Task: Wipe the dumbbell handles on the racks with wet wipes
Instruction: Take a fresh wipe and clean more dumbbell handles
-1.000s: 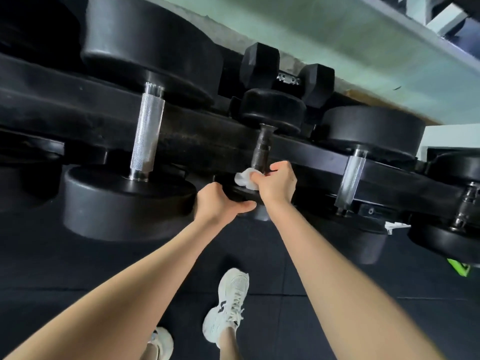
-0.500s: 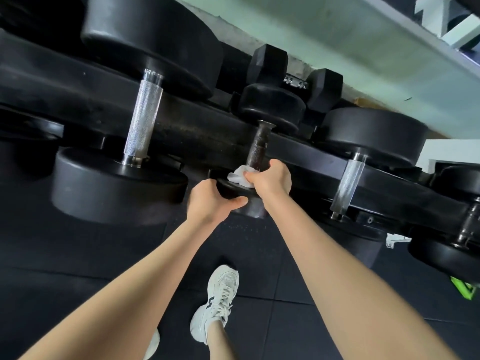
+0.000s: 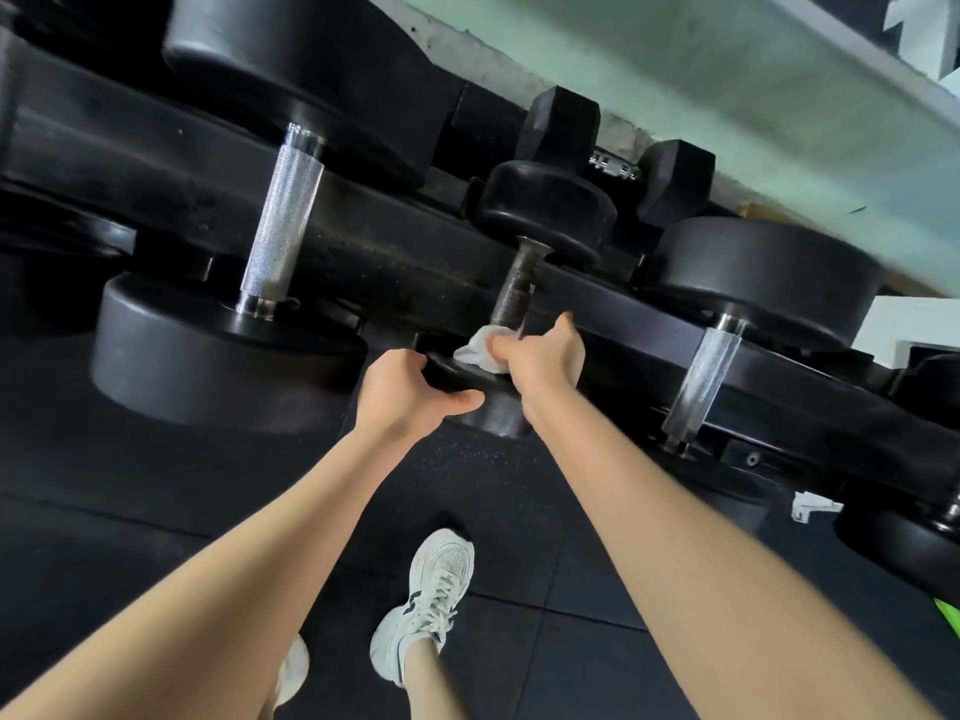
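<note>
A small black dumbbell with a dark knurled handle [image 3: 517, 291] lies across the black rack [image 3: 395, 262] in the middle. My right hand [image 3: 545, 356] holds a crumpled white wet wipe [image 3: 480, 348] against the near end of that handle. My left hand [image 3: 410, 389] grips the dumbbell's near weight head [image 3: 493, 415] from the left, thumb across its edge. A large dumbbell with a bright silver handle [image 3: 283, 215] sits to the left. Another dumbbell's silver handle [image 3: 701, 379] shows to the right.
Two hex dumbbell heads [image 3: 563, 122] stand behind the rack by the pale green wall [image 3: 727, 85]. More dumbbells [image 3: 904, 548] rest at far right. Black rubber floor tiles [image 3: 130, 511] lie below, with my white sneakers [image 3: 426, 605] on them. A green object [image 3: 948, 615] shows at the right edge.
Both hands stay on the small dumbbell; the wipe has shifted slightly at the handle's near end. The view has drifted a little.
</note>
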